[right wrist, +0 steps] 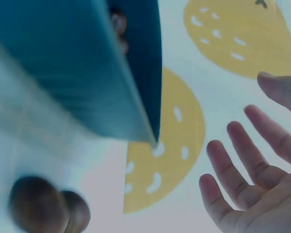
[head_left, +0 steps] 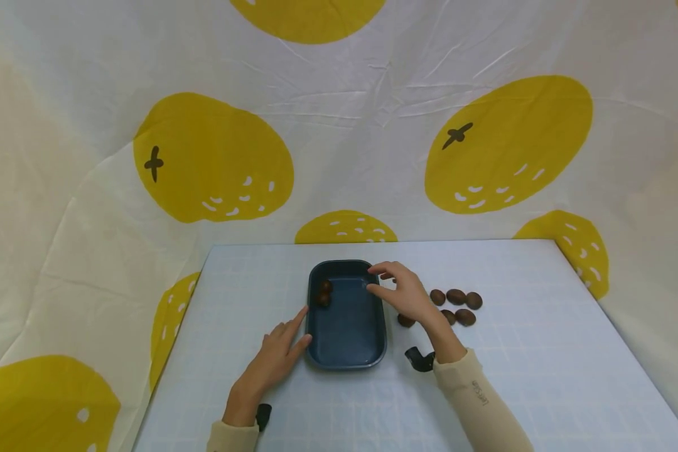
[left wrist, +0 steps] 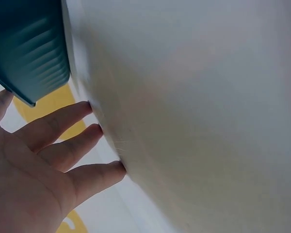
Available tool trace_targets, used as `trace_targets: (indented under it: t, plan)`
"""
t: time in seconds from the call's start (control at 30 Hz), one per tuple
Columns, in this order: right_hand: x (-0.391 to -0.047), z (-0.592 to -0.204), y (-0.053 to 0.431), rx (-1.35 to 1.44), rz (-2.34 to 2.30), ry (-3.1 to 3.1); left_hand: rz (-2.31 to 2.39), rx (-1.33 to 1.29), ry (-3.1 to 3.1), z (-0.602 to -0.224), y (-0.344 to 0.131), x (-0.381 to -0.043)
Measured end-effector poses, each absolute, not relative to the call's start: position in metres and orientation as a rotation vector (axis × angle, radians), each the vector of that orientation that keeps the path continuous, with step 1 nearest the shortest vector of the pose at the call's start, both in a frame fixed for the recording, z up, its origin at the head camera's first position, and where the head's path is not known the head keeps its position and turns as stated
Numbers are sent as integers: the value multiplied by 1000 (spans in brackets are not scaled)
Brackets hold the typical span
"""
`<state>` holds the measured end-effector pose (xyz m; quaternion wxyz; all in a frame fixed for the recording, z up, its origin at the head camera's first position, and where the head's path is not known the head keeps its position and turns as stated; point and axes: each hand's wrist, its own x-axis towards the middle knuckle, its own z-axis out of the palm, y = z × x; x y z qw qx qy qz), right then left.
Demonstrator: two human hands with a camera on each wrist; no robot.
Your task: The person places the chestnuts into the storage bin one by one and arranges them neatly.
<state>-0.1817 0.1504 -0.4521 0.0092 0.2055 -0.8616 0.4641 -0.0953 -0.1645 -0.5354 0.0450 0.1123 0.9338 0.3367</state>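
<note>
White table, navy tray on it, chestnuts inside and out.
Tray: mid-table, looks like stiff, light plastic; would probably slide if knocked, so brace by side wall or rim. Left hand: fingers spread, near straight, nothing gripped; tips at tray's left wall, at least one seems to touch. Right hand: over tray's right rim, fingers loosely bent, thumb well apart, nothing held. Chestnuts: two in tray's far-left part, touching or nearly so; at least six on table right of tray, some maybe hidden by right hand. Should be light, hard, smooth, a bit slippery, apt to roll, not fragile. Best hold: thumb and fingertips across the sides, one at a time.
</note>
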Motion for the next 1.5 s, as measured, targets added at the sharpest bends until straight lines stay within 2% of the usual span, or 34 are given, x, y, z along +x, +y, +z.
trace_targets:
  t: [0.87,1.27,1.5]
  plan:
    - [-158,-494,300,222,1299,-2707,1018,367,2866,-538,-164,-96]
    - [-165,-521,348,-87,1249,-2847,1039,326,2825,-539,-166,-96]
    - [-169,-534,357,-170,1277,-2979,1022,340,2846,-539,-166,-97]
